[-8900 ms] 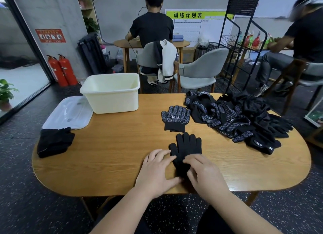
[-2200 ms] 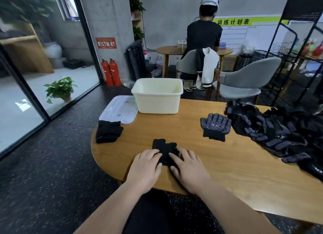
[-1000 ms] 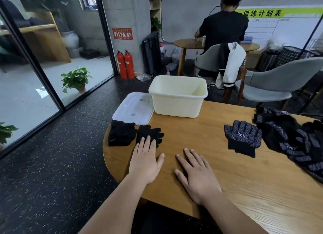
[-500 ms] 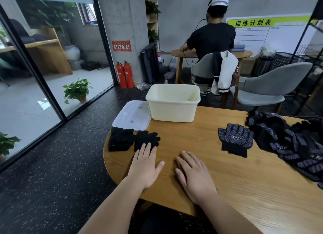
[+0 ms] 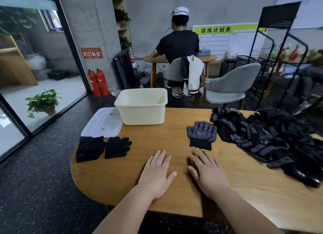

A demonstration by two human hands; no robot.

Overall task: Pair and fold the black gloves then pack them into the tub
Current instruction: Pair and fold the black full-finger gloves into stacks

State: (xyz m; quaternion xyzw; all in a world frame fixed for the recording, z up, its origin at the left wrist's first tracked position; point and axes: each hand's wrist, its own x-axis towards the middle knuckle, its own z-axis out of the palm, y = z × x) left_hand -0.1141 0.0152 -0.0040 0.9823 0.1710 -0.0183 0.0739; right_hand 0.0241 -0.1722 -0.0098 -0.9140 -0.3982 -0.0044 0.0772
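Two folded black glove bundles lie side by side at the table's left end, one (image 5: 90,148) at the edge and one (image 5: 117,147) just right of it. A cream tub (image 5: 141,106) stands behind them, nothing visible inside. A dotted black glove (image 5: 201,134) lies flat mid-table, with a heap of black gloves (image 5: 272,141) to its right. My left hand (image 5: 157,174) and my right hand (image 5: 206,174) rest flat on the wooden table (image 5: 174,146) near its front edge, fingers straight, holding nothing. My right fingertips lie just below the dotted glove's cuff.
A clear tub lid (image 5: 103,121) overhangs the table's far left corner. Behind the table stand grey chairs (image 5: 229,86), a black wire rack (image 5: 279,58), and a seated person (image 5: 178,46) facing away. Glass wall and fire extinguishers (image 5: 97,82) at left.
The folded pair that my hands pressed flat now lies beside the first bundle at the left. Both hands have slid right and are near the dotted glove.
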